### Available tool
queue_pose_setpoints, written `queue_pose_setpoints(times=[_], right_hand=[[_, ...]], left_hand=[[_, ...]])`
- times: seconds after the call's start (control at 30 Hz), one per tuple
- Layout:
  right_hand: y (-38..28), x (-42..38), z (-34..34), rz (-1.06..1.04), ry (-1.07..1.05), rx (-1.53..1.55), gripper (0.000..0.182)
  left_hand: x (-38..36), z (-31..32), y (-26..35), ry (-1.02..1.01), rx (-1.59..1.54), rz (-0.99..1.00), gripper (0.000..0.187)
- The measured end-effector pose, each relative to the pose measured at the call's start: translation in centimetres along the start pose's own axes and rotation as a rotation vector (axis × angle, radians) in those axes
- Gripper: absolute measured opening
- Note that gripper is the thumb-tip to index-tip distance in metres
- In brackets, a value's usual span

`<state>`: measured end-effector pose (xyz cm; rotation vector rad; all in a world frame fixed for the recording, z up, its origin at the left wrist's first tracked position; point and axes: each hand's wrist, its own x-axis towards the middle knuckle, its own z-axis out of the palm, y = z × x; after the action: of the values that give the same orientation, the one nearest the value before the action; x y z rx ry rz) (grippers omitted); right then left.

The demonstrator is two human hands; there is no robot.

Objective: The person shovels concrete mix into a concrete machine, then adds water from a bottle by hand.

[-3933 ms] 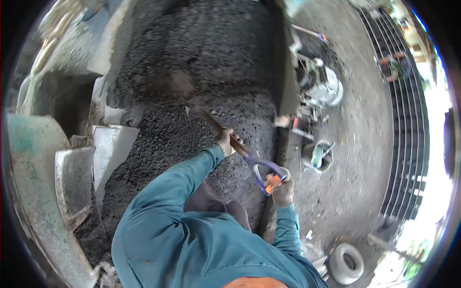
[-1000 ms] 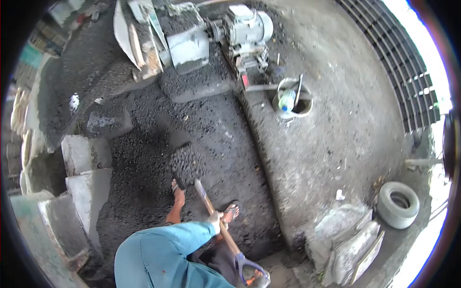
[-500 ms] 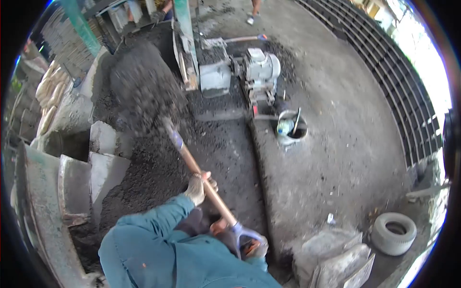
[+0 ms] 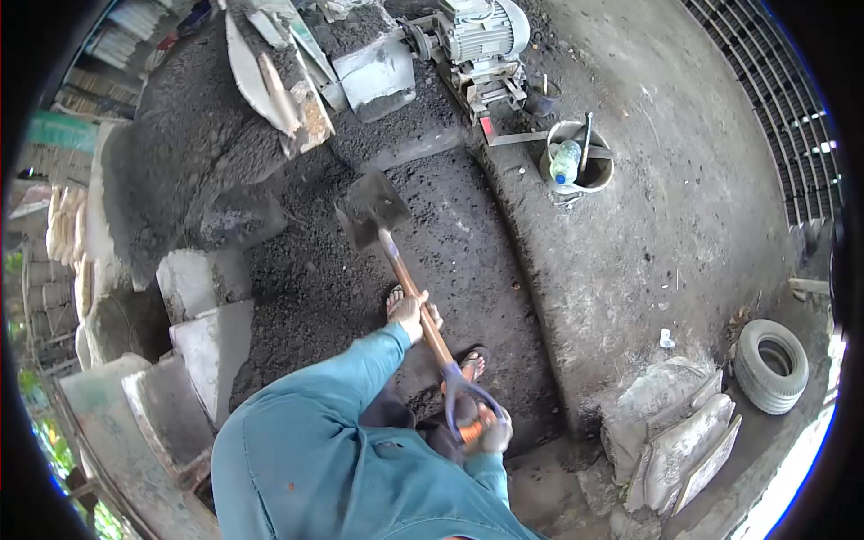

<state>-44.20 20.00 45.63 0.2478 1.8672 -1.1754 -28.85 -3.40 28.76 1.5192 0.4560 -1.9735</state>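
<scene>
A shovel (image 4: pixel 430 328) with a wooden shaft and a blue D-shaped handle slants up and away from my body. My left hand (image 4: pixel 409 315), in a light glove, is closed around the middle of the shaft. At the handle's end, my right hand (image 4: pixel 494 430) grips the orange crossbar. The metal blade (image 4: pixel 380 209) is slightly blurred, with no load visible on it, over dark crumbly soil (image 4: pixel 310 279). Both of my feet, in sandals, show below the shaft.
A grey electric motor (image 4: pixel 486 31) stands at the top. Right of the trench-like step are a bucket (image 4: pixel 594 175) holding a bottle (image 4: pixel 565 164), a tire (image 4: pixel 771 366) and stacked slabs (image 4: pixel 688 441). Boards (image 4: pixel 211 346) line the left side. A heap of dark soil (image 4: pixel 193 126) lies at upper left.
Dark soil was flying off the blade toward the upper left; now the blade has drawn back nearer to me, without that load. My view has tilted down. Both hands keep their hold.
</scene>
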Motion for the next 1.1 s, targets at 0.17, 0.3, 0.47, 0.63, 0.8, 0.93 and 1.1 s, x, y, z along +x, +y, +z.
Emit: queue_pose_setpoints(times=[0.17, 0.3, 0.47, 0.63, 0.8, 0.93, 1.1], right_hand=[[-3.0, 4.1, 17.3, 0.121, -0.208, 0.078, 0.016], [-5.7, 4.4, 21.4, 0.062, -0.027, 0.160, 0.019], [-6.7, 5.4, 20.5, -0.025, -0.137, 0.071, 0.026], [-5.3, 7.1, 24.3, 0.029, -0.077, -0.027, 0.030], [-4.6, 7.0, 34.1, -0.056, -0.349, 0.033, 0.037], [-8.7, 6.5, 33.8, -0.509, -0.542, -0.508, 0.045], [-7.9, 4.6, 21.7, -0.026, -0.277, 0.234, 0.025]], left_hand=[[10.6, 1.8, 13.4, 0.048, 0.130, 0.014, 0.014], [13.5, 2.8, 15.9, 0.061, 0.163, -0.120, 0.013], [13.6, 3.4, 15.3, 0.033, 0.102, -0.050, 0.013], [14.4, 4.0, 19.9, 0.068, 0.176, -0.023, 0.012], [12.9, 5.2, 30.1, 0.046, 0.262, 0.128, 0.014], [14.9, 4.4, 32.2, -0.214, 0.084, 0.087, 0.026], [9.8, 8.0, 18.4, -0.041, 0.228, -0.005, 0.011]])
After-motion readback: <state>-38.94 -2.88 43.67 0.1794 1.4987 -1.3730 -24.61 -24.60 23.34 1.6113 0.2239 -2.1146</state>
